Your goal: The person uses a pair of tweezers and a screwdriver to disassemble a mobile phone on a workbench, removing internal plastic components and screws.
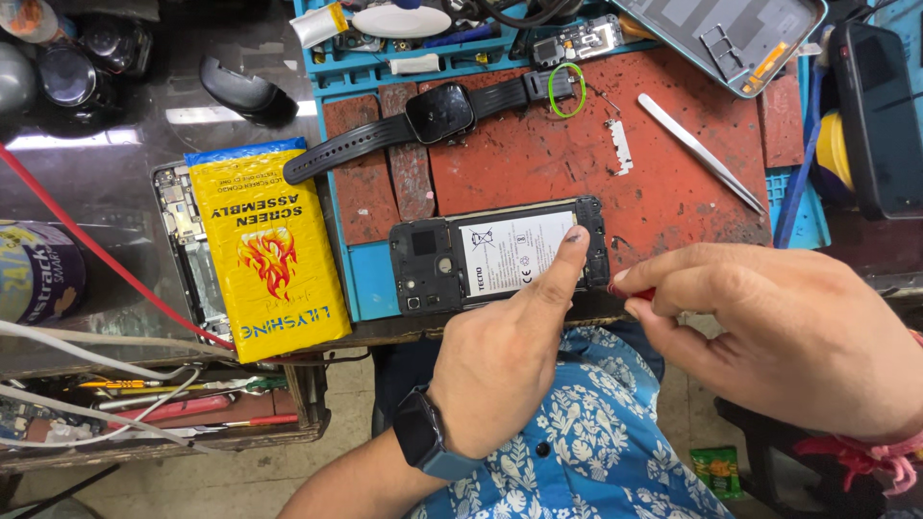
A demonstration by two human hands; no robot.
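Opened phone (500, 254), back cover off, lies flat on red mat (673, 183) at near edge of bench. Our left hand (500, 360) pins it, index fingertip on white-labelled battery, other fingers curled. Right hand (769, 327) pinches small red-handled tool (630, 291) beside phone's right end. We judge phone light, rigid, exposed parts fragile; best gripped by long edges.

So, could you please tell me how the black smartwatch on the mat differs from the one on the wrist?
The black smartwatch on the red mat lies unworn with its straps spread flat; the dark wristwatch on the left wrist is strapped on. The first shows its whole screen, the second is seen at an angle. Both have dark rectangular faces.
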